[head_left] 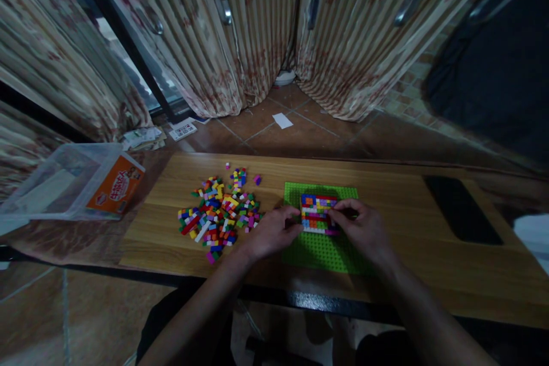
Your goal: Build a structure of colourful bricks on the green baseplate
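A flat build of coloured toy bricks [316,222] sits on a green studded baseplate [300,257]. My left hand [274,233] is at the build's left edge, thumb and forefinger apart with a gap between them. At the opposite edge, my right hand [364,229] has its thumb and fingertips drawn together against the bricks. Whatever is between those fingertips is too small or hidden to make out. Left of the baseplate lies a loose heap of small bricks [218,206] in many colours.
A dark flat slab, perhaps a phone [462,209], lies at the table's right. Beyond the left end of the wooden table [158,234] stands a clear plastic bin [71,183] with an orange label. Striped curtains [257,28] hang behind; a white paper [282,120] lies on the floor.
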